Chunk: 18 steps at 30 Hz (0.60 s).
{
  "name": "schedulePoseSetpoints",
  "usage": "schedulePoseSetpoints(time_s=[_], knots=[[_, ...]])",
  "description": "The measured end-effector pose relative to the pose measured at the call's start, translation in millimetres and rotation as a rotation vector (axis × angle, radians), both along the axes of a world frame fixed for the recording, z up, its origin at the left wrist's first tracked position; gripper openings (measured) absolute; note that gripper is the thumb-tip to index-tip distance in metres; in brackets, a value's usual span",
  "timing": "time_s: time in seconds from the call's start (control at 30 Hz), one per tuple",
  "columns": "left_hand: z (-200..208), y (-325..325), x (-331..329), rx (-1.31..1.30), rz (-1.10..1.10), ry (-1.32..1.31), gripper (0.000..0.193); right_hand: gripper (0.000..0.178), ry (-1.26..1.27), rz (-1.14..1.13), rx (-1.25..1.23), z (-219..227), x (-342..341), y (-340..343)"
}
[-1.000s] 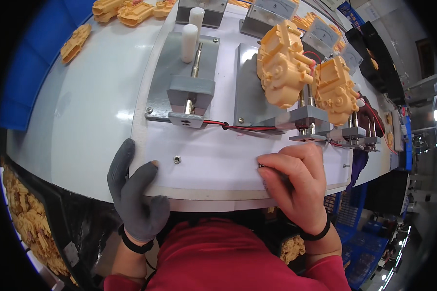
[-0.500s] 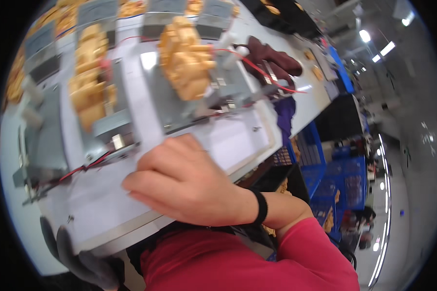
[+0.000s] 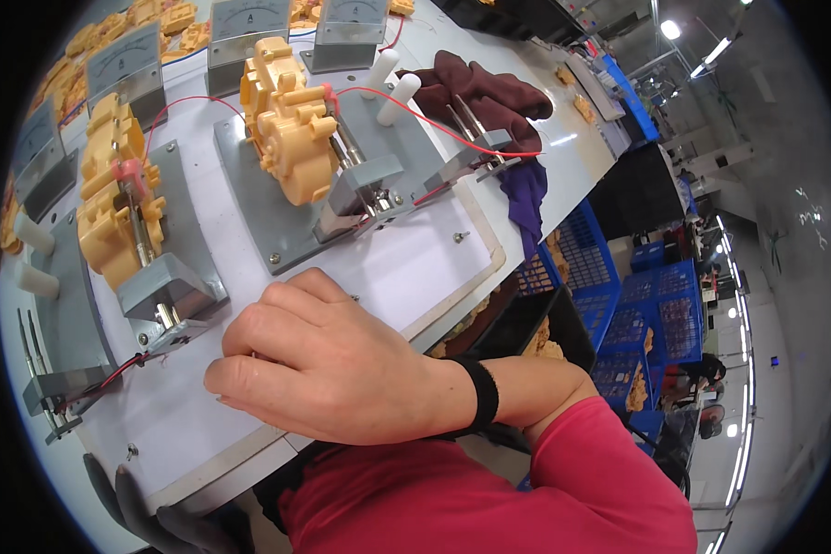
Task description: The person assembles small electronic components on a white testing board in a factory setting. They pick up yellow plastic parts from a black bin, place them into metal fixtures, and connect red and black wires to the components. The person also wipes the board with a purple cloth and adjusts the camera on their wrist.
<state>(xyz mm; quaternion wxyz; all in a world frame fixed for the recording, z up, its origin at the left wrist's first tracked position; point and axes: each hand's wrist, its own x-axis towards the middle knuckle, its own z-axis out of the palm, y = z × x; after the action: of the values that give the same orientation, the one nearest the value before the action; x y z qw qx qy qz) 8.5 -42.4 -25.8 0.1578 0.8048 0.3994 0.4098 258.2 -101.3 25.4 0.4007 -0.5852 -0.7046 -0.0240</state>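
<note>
My right hand [image 3: 319,365], bare with a black wristband, rests over the front of the white board [image 3: 425,277]. Its fingers are curled together, and the palm side is hidden. At the lower left edge shows my left hand [image 3: 148,512] in a dark grey glove, its fingers apart beside the board's edge. Beyond the right hand, a yellow plastic gearbox housing [image 3: 286,138] stands on a grey fixture plate [image 3: 286,222], metal pins against it. Another yellow housing [image 3: 111,203] sits in the fixture to the left, behind a grey pin block [image 3: 171,282].
Analogue meters [image 3: 249,32] line the back, with several yellow housings behind them. At the left, a fixture [image 3: 60,295] has white posts and bare pins. Red wires [image 3: 434,115] cross the setup. A maroon cloth [image 3: 489,92] lies at right; blue crates [image 3: 656,314] stand beyond the table.
The view has shifted slightly, so the fixtures appear further left, and the blur is gone. My right hand stays curled near the board's front. Both housings remain in their fixtures.
</note>
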Motion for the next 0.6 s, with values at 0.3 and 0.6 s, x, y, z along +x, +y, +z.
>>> schedulePoseSetpoints(time_s=[0.3, 0.6], knots=[[-5.2, 15.1, 1.1, 0.311, -0.016, 0.065, 0.038, 0.01, -0.065, 0.002, 0.051, 2.4, 4.8, -3.3], [10.6, -0.6, 18.8, 0.217, -0.029, -0.037, 0.033, 0.01, -0.127, -0.036, 0.185, -9.8, 1.2, 1.6]])
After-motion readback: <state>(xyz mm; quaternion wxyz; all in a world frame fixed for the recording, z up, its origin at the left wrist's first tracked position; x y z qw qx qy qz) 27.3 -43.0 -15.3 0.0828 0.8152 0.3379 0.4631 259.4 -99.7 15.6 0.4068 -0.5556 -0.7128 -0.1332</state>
